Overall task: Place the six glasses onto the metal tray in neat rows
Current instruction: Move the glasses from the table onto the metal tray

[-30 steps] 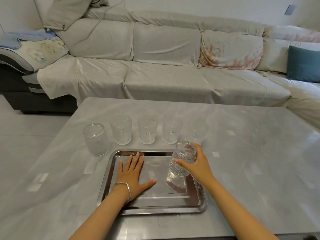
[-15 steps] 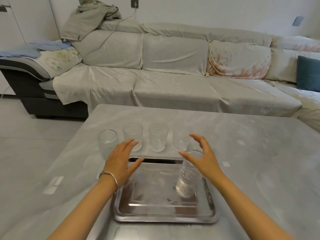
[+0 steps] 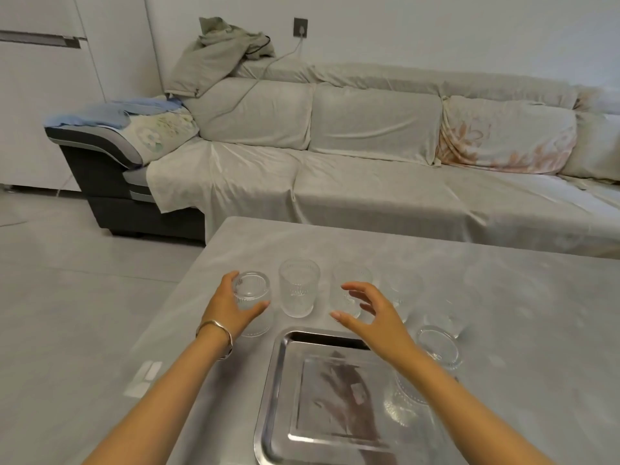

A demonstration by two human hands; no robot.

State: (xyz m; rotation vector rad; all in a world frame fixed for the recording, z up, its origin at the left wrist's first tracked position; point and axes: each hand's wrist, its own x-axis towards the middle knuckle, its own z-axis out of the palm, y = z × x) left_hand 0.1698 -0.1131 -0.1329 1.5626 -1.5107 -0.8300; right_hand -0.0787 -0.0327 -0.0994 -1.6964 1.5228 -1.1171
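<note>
Reaching out over a grey table (image 3: 503, 297), both hands work at the row of glasses. Left hand (image 3: 228, 307) wraps the far-left glass (image 3: 251, 292), thumb and fingers curled round its sides; can't tell if it's lifted off the surface. Right hand (image 3: 372, 313) hovers spread, fingers apart, holding nothing, right in front of the third glass (image 3: 349, 290) and partly covering it. Second glass (image 3: 298, 286) stands upright between the two hands, clear of both. More glasses further right in the row are blurred and hard to count. Metal tray (image 3: 285, 380) sits near, just below the row; one glass (image 3: 436, 347) stands on its far-right part, mostly hidden behind the right forearm. Bracelet (image 3: 218, 333) on left wrist. White tape marks (image 3: 144, 377) on table at left. Covered sofa (image 3: 369, 146) runs along the far side, a crumpled cloth (image 3: 218, 52) on its back, with a wall socket (image 3: 300, 27) above.
</note>
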